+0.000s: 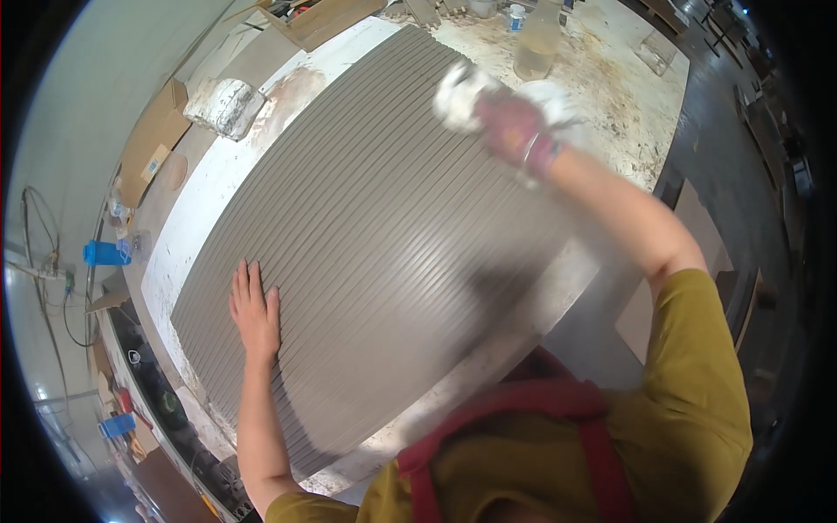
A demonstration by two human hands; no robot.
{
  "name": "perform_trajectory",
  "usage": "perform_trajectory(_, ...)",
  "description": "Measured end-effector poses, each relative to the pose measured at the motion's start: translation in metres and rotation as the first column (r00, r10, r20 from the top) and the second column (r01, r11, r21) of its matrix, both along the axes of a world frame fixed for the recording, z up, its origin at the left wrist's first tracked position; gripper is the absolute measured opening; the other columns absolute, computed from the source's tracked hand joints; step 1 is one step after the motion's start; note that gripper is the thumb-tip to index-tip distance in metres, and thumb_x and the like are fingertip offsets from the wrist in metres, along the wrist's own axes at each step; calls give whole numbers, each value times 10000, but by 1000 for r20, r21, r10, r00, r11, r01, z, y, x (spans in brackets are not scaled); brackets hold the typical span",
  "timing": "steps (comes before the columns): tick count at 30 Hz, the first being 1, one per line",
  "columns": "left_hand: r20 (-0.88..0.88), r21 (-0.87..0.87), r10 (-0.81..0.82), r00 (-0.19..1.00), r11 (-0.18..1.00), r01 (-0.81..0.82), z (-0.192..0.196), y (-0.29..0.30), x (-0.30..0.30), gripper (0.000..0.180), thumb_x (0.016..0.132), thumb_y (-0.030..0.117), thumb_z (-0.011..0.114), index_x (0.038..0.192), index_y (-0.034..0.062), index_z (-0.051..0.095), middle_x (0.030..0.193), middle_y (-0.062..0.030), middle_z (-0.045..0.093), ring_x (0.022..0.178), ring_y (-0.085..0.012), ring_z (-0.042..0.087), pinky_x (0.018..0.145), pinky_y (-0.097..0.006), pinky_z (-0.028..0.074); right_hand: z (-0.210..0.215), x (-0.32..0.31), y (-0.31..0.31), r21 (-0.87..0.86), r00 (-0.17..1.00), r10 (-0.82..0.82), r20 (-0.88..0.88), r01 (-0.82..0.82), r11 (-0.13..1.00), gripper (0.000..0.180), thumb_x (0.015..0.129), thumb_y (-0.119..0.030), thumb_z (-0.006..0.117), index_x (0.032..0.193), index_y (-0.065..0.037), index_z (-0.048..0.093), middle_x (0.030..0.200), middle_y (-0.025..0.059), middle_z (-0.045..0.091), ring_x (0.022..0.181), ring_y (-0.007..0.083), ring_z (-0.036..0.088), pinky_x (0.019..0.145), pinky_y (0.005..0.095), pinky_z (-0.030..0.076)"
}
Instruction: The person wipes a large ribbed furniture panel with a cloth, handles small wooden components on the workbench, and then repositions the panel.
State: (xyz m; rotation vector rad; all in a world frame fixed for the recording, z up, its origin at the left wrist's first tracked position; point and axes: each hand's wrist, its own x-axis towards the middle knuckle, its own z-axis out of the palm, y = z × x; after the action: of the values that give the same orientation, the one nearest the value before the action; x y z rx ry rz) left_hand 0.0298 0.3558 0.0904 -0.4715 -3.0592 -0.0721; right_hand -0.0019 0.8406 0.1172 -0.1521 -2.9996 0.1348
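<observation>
A large grey-brown panel [349, 218] with parallel ridges lies across the worktable in front of me. My left hand [253, 314] is bare and rests flat on the panel's left part, fingers stretched out. At the far right of the panel, my right hand [516, 131], in a pinkish-red glove, grips a white cloth [462, 94] that bunches out on both sides of the fingers. Motion smears this hand and the cloth, so whether the cloth presses on the ridges is hard to make out.
A stained white worktable [623, 113] carries a clear jug [536, 39] of yellowish liquid and a small white-and-blue container [516, 17] at the back. Beyond the panel's left edge sit a plastic-wrapped block [225, 106] and a cardboard box [153, 144]. A blue cup [106, 253] stands farther left.
</observation>
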Motion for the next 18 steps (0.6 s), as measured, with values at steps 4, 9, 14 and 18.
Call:
perform_trajectory(4,4,19,14,1000,1000,-14,-3,-5,3,562,966,373,403,1449,101,317,1526,-109,245,1405,-325,206,1120,-507,153,-14,-2,-13,-92,991,55,125,-44,995,287,764,-133,585,1051,-116,583,968,129,598,977,322,590,835,405,485)
perform_trajectory(9,9,6,20,1000,1000,-20,1,6,-2,564,959,364,418,1445,96,317,1525,-112,245,1402,-335,207,1122,-504,153,26,-26,110,21,983,-172,63,171,985,275,804,-148,581,1050,-45,646,1059,174,646,999,311,624,833,404,506)
perform_trajectory(14,1,4,17,1000,1000,-17,0,1,4,562,959,366,414,1442,95,322,1517,-121,255,1399,-338,212,1121,-503,152,39,-6,50,-350,999,-31,-16,24,937,385,852,-266,584,1188,-76,586,1096,130,636,949,248,641,875,357,492)
perform_trajectory(18,18,20,17,1000,1000,-18,0,-2,3,560,961,372,404,1445,101,321,1519,-118,252,1398,-337,213,1123,-493,146,-2,-7,23,-90,988,-7,157,21,996,334,839,-157,541,1165,-105,595,1119,115,636,949,251,645,866,360,502)
